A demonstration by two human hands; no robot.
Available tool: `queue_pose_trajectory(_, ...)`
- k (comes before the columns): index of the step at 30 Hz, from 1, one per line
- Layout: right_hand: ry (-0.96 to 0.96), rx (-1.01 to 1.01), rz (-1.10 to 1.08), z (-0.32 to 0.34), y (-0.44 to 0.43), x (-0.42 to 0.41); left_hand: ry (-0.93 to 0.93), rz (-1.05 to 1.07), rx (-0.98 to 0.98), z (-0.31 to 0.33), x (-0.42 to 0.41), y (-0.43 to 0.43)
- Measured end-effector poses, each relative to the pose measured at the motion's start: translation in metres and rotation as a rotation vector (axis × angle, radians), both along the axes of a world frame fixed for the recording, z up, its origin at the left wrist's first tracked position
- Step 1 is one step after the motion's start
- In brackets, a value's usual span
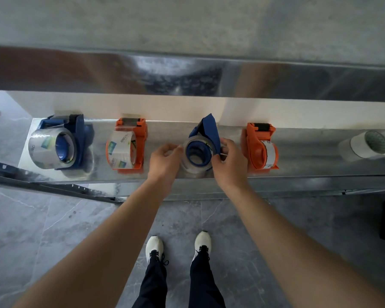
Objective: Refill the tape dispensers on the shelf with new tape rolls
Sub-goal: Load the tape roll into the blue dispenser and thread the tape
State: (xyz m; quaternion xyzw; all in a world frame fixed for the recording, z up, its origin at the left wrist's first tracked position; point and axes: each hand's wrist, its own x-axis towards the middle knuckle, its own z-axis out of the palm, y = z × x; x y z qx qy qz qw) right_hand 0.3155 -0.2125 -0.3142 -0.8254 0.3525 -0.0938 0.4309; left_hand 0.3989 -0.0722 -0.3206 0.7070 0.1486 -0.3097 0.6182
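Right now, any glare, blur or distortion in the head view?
Head view: wide-angle bend bows the shelf; its shiny metal shows reflections; white rolls far right look soft; left hand on the tape roll and right hand on the middle blue dispenser slightly blurred.

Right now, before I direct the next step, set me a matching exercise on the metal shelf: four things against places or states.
Things: A left hand; B right hand; C orange plastic dispenser with printed roll; D white wrapped rolls.
Matches: 1 far right end of shelf; 2 grips blue plastic dispenser; 3 second from left; 4 holds clear tape roll.
Pairs: A-4, B-2, C-3, D-1.
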Motion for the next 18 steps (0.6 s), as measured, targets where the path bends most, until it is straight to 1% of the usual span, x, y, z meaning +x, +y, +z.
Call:
queue_pose_trajectory(3,-0.024,0.064,-0.052,-0.007,-0.001,-0.004,0.053,0.049,-0.110,0.005,0.000,0.000)
queue_pose_trajectory(7,-0.049,0.198,-0.081,-0.018,0.002,-0.007,0.093,0.054,-0.193,0.016,0.003,0.004)
queue_pose_trajectory(9,-0.043,0.228,-0.070,-0.022,0.003,-0.007,0.125,0.039,-0.211,0.019,0.005,0.004)
queue_pose_trajectory(13,0.007,0.308,-0.060,-0.027,0.004,-0.008,0.098,-0.006,-0.191,0.023,0.006,0.003)
queue_pose_trajectory(16,-0.007,0.294,-0.073,-0.022,0.003,-0.008,0.065,-0.043,-0.167,0.026,0.004,0.002)
queue_pose_trajectory(18,-0.031,0.219,-0.073,-0.016,-0.003,-0.007,0.037,-0.073,-0.148,0.026,0.001,0.001)
